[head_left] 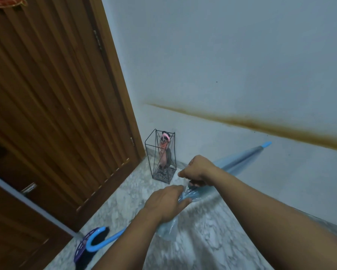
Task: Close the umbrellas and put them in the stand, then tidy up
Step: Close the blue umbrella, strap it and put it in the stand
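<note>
1. The left hand (166, 201) is gripping the folded blue umbrella (239, 158), held above the floor.
2. The right hand (197, 168) is pinching its canopy strap, apparently fastening it.
3. Next move, judged: carrying it to the stand (162, 154) in the floor's corner, which is holding a pink umbrella (165, 147).

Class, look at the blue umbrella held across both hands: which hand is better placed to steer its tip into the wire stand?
Probably the right hand: it grips the blue umbrella nearer the tip and closer to the wire stand. The left hand holds the folds nearer the handle.
</note>
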